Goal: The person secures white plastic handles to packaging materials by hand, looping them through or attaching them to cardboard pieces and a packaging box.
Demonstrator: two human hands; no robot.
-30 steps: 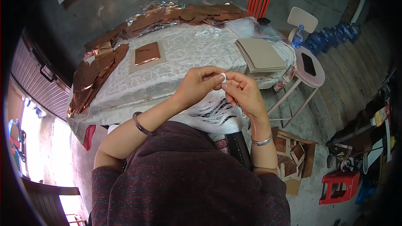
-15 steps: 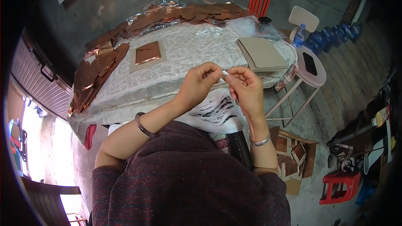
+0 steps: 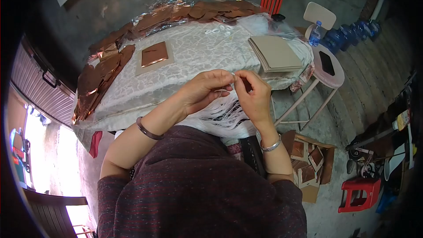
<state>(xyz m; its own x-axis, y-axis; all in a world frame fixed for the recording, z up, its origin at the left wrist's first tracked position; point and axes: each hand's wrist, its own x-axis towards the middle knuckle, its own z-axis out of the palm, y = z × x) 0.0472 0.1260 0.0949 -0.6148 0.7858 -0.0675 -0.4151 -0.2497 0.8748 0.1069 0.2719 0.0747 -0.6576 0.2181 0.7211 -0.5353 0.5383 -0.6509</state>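
My left hand (image 3: 207,89) and my right hand (image 3: 254,96) meet fingertip to fingertip above my lap. Both are closed in a pinch on a small bit of white string (image 3: 233,76), mostly covered by the fingers. Beneath them a loose bundle of long white strings (image 3: 220,117) lies spread across my lap. Just beyond the hands is the table's near edge, covered by a white patterned cloth (image 3: 198,53). A few small white looped pieces (image 3: 216,31) rest toward its back.
A copper-coloured sheet (image 3: 154,54) lies on grey board at the left. Stacked grey boards (image 3: 275,53) sit at the right. Brown foil scraps (image 3: 198,12) line the back and left edges. A stool (image 3: 332,68) holds a phone and a bottle. A box of copper-faced pieces (image 3: 308,163) stands on the floor.
My left hand has turned flatter, and its lower fingers have loosened. My right hand has moved slightly left and lower, bringing the fingertips together. Less of the white string shows between them.
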